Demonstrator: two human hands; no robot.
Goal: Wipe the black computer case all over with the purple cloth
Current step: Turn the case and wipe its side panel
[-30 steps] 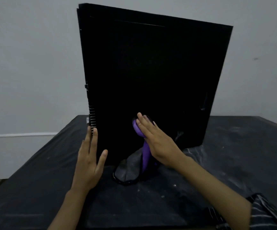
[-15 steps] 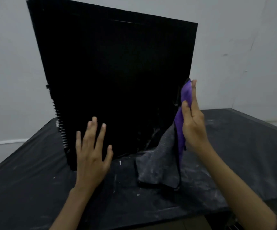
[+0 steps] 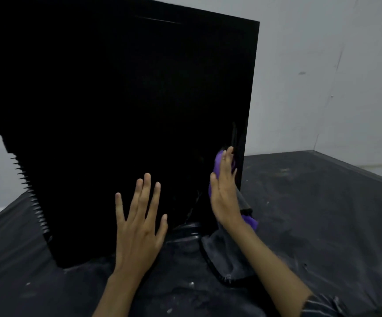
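Note:
The black computer case (image 3: 121, 106) stands upright on the table, its big side panel facing me and filling the left and middle of the view. My left hand (image 3: 139, 220) lies flat with spread fingers against the lower part of that panel. My right hand (image 3: 225, 193) presses the purple cloth (image 3: 218, 163) with straight fingers against the panel near its lower right edge. The cloth's grey underside (image 3: 228, 255) hangs down to the table below my right wrist.
A black sheet (image 3: 322, 213) covers the table, dusted with pale marks. The table's right edge (image 3: 356, 170) runs along a grey wall (image 3: 322, 76). A ribbed vent strip (image 3: 33, 197) lines the case's lower left edge.
My right hand with the cloth has swept from the middle of the panel's bottom to its right edge, then slightly down. My left hand has shifted right along the panel. The view has moved closer.

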